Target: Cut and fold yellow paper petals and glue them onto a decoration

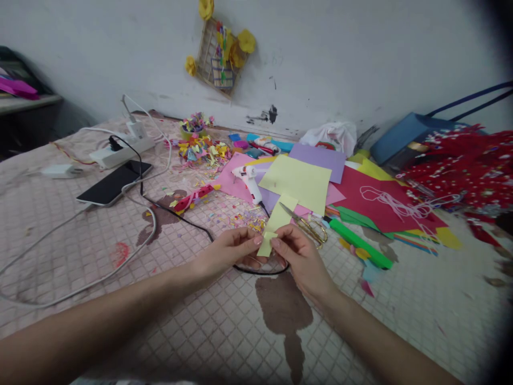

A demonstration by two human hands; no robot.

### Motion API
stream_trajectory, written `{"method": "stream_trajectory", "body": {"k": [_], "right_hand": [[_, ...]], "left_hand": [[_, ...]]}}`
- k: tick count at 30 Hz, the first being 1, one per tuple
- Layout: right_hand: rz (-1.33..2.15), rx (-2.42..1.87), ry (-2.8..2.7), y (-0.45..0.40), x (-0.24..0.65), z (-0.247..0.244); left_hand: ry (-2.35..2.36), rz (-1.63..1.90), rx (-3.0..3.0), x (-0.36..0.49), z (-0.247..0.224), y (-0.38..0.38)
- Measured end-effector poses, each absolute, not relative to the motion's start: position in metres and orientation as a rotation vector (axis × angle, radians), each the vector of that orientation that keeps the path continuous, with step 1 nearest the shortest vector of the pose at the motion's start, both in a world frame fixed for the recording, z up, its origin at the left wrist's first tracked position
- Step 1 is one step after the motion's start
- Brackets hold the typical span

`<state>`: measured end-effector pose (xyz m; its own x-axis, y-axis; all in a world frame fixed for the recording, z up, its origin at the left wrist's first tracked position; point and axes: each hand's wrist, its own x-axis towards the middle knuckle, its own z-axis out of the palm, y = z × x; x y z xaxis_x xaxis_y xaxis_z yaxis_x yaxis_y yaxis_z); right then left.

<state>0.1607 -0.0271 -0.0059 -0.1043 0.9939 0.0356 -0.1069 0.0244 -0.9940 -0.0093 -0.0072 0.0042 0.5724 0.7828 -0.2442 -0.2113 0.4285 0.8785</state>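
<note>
Between my two hands is a small pale yellow paper strip [266,245], held upright with its top edge folded or overlapped. My left hand [240,246] pinches its left side between thumb and fingers. On the other side, my right hand [298,254] grips the right edge the same way. Just beyond lies a longer yellow paper strip [282,211], partly under gold-handled scissors [306,224]. A white glue gun [249,183] rests on the coloured sheets behind, its black cord [262,272] looping below my hands.
Coloured paper sheets [300,179] spread across the back, with a green stick-like piece [360,243] at right. Paper scraps [206,149] heap near the wall. At left are a phone [114,183], a power strip [124,151] and a white cable [154,224]. Red decorated material [460,171] lies far right.
</note>
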Motion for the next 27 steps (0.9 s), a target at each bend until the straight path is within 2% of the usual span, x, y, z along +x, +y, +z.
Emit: {"method": "stream_trajectory", "body": {"k": [11, 27], "right_hand": [[1.327, -0.959, -1.259, -0.0273, 0.1617, -0.0057], [1.253, -0.936, -1.321, -0.0275, 0.1627, -0.0019]], "left_hand": [[0.648, 0.644, 0.814, -0.0104, 0.0023, -0.0069], [0.804, 0.783, 1.180, -0.0107, 0.0095, -0.0046]]}}
